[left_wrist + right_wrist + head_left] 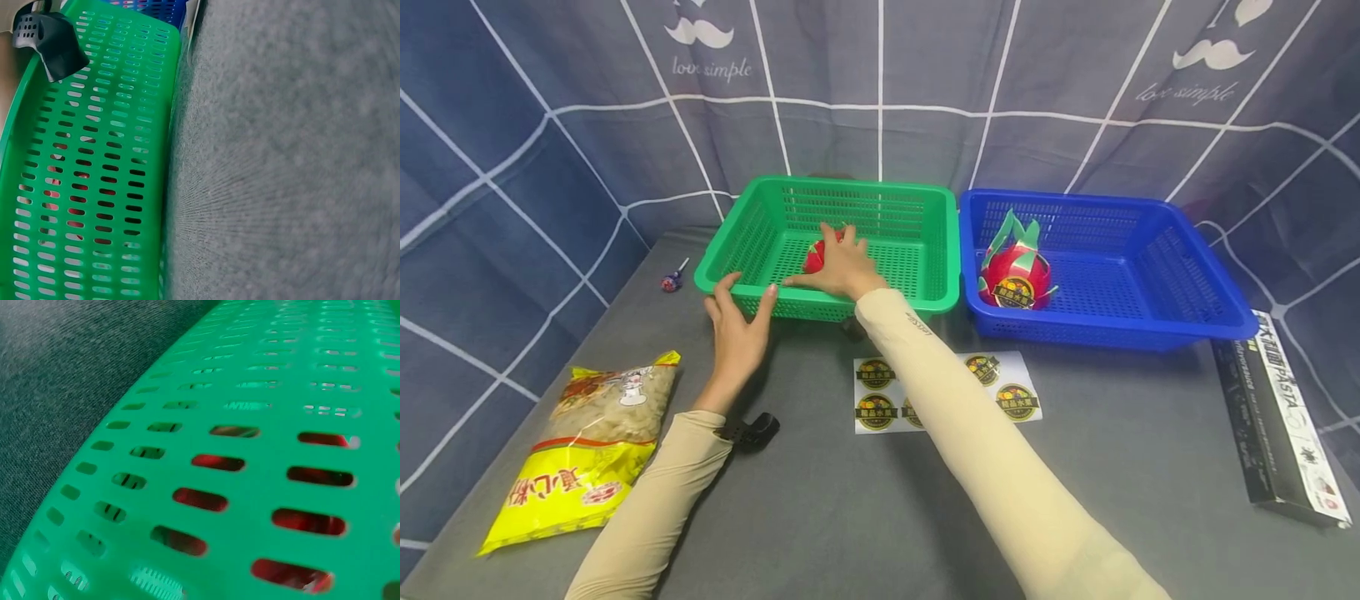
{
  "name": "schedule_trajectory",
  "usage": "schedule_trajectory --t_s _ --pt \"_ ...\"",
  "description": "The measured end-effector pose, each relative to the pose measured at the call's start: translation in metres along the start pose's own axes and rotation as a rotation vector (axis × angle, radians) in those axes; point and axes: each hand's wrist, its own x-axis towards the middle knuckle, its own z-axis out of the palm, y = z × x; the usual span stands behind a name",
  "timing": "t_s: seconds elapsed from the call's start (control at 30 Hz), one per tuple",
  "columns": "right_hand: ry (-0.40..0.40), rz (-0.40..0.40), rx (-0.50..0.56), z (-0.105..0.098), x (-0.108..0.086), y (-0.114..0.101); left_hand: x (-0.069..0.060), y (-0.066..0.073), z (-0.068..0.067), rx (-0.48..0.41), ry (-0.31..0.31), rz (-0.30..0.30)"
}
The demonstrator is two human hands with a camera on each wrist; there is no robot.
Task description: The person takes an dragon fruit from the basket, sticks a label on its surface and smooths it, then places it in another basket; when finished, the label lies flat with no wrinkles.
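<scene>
Inside the green basket (951, 250), a red fruit with green tips (814, 257) lies partly hidden under the right hand (842, 268), whose fingers curve around it. The left hand (737, 333) is at the basket's front left rim, thumb and fingers spread apart, holding nothing. Through the slots of the green basket wall (94, 150) the left wrist view shows bits of red. The right wrist view also has red behind the slots of the green wall (250, 487); neither hand's fingers can be made out there.
A blue basket (1105, 333) on the right holds a red dragon fruit (1017, 271) with a round label. A sticker sheet (947, 392) lies in front, partly beneath the right arm. A yellow bag (580, 454) and lollipop (672, 281) are left; a black-and-white box (1277, 417) is right.
</scene>
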Motion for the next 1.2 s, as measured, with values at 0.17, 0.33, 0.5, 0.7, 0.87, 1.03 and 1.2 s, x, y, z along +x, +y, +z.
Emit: schedule_trajectory --t_s 0.17,0.33,0.5,0.7,0.87,1.03,1.2 --pt "0.068 0.012 -0.012 0.0017 0.0014 0.0013 -0.0004 0.0004 0.0005 0.002 0.006 0.002" --pt "0.1 0.033 -0.049 0.0022 0.0005 0.0015 -0.0005 -0.0002 0.0001 0.0 0.01 0.001" --pt "0.081 0.063 -0.048 0.0029 -0.0004 0.0024 -0.0007 -0.0008 -0.0007 -0.001 0.001 -0.003" --pt "0.066 0.06 -0.055 0.0031 0.0012 0.0044 -0.0002 -0.0007 -0.0001 0.002 0.001 -0.004" --pt "0.037 0.051 -0.049 0.0029 0.0011 0.0056 -0.0001 -0.0005 0.0002 0.004 0.005 -0.005" --pt "0.016 0.043 -0.029 0.0019 -0.0006 0.0063 0.0004 -0.0003 0.0011 0.004 0.011 0.008" --pt "0.03 0.055 0.017 0.0026 -0.002 0.007 0.0002 -0.0012 0.0013 0.005 0.017 0.01"
